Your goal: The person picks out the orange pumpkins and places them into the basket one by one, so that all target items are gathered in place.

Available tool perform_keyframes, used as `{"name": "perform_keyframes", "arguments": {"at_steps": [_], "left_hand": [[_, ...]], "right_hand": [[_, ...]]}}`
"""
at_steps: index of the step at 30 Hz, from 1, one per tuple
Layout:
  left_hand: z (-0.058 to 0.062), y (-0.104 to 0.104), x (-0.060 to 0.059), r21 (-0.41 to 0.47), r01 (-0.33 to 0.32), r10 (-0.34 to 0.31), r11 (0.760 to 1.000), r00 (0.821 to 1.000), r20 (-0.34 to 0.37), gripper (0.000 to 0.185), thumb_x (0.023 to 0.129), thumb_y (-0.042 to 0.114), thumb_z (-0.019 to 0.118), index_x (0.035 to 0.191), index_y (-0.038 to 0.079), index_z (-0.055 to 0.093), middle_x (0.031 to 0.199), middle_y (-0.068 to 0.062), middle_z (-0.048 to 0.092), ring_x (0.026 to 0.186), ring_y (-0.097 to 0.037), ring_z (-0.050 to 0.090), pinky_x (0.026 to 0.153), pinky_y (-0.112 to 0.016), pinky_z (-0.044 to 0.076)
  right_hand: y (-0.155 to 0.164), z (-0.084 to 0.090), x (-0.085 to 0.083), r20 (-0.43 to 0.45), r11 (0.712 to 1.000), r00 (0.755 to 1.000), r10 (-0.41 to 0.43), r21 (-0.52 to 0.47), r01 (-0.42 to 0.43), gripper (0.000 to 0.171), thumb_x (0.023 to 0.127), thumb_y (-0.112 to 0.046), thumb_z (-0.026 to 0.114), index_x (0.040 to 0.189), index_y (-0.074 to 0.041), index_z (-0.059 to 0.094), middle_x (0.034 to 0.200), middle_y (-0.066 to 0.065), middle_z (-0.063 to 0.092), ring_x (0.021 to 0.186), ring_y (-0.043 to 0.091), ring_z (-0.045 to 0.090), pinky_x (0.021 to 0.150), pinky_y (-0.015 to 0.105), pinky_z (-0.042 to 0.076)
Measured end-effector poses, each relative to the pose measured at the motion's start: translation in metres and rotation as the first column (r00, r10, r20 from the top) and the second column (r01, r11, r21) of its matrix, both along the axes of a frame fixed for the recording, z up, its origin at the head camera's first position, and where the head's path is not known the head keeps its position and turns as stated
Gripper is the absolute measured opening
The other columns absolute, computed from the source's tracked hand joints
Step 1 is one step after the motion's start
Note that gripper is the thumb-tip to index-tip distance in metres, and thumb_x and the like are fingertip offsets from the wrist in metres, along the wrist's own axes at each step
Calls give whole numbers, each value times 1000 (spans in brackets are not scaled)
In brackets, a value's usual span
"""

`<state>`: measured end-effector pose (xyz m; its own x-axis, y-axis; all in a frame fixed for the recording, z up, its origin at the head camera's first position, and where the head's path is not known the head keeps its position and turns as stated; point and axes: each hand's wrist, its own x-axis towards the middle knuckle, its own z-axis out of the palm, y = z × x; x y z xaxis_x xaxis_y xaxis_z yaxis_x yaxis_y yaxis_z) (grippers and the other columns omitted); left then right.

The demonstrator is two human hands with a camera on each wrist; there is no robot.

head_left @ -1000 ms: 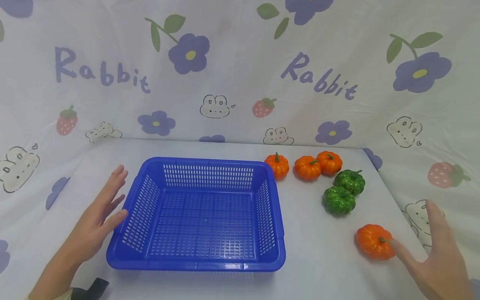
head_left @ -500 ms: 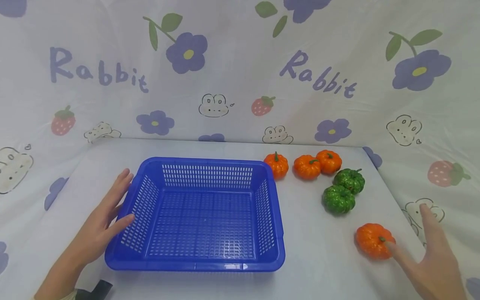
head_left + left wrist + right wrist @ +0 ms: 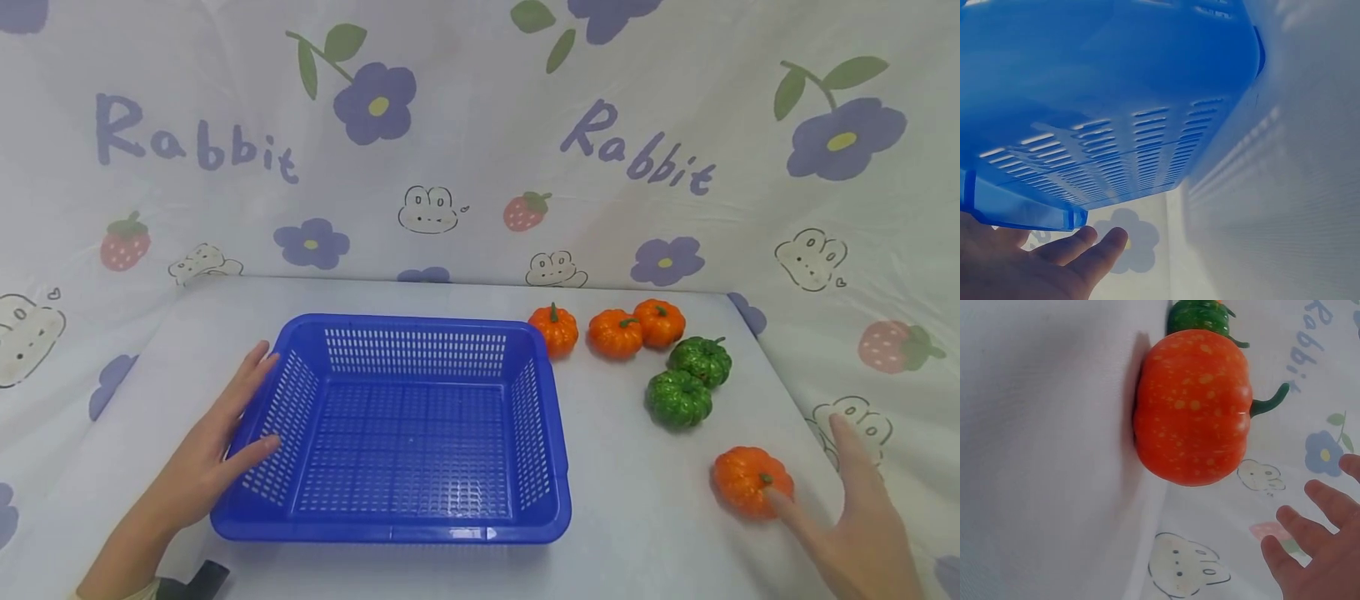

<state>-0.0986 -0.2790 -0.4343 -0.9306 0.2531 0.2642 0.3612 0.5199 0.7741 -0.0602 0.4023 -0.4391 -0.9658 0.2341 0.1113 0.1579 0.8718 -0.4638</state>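
Observation:
A blue plastic basket (image 3: 405, 533) with slotted walls stands on the white table. My left hand (image 3: 198, 467) is at its left rim, fingers extended and thumb over the edge; in the left wrist view the fingers (image 3: 1094, 256) are straight beside the basket's outer wall (image 3: 1110, 81). On the right, my right hand (image 3: 858, 525) hovers with thumb and fingers spread beside the nearest orange pumpkin (image 3: 750, 482), the thumb overlapping it in the head view. The right wrist view shows this pumpkin (image 3: 1194, 409) with its green stem, the right hand's fingers (image 3: 1310, 531) apart from it.
Two green pumpkins (image 3: 678, 400) sit together farther back on the right. Behind them are two more orange pumpkins (image 3: 615, 335), and another orange pumpkin (image 3: 553, 332) stands by the basket's back right corner. A printed cloth (image 3: 465, 150) hangs behind the table (image 3: 630, 517).
My left hand has moved right, onto the basket's left rim. My right hand has shifted slightly left, closer over the near orange pumpkin. The basket and pumpkins stay where they were.

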Motion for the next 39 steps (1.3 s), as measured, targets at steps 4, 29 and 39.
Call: {"name": "perform_keyframes", "arguments": {"at_steps": [4,29,39], "left_hand": [[-2,-1,-1,-2,23,-23,1000,1000,-1,84,102,12,64,175,25,25,183,4,3,165,-7,1,119,-85,7],[-13,-11,-5,13,203,-200,979,974,-105,86,89,-14,52,170,1,29,181,-17,7,166,-13,3,123,-12,11],[-9,-9,-8,-21,219,-220,975,970,-108,75,96,-9,51,169,2,33,181,-18,9,166,-14,5,123,-13,12]], "right_hand": [[1,-5,0,-2,1000,1000,-4,-1,4,115,102,-43,76,173,-7,-7,178,27,-6,157,60,4,115,85,12],[7,-26,-4,33,982,999,17,-188,-10,130,93,-48,86,173,-17,-12,177,30,-1,151,67,21,108,83,31],[8,-33,-5,113,973,993,26,-232,1,129,92,-50,87,174,-10,-5,172,39,7,147,69,24,106,85,32]]}}
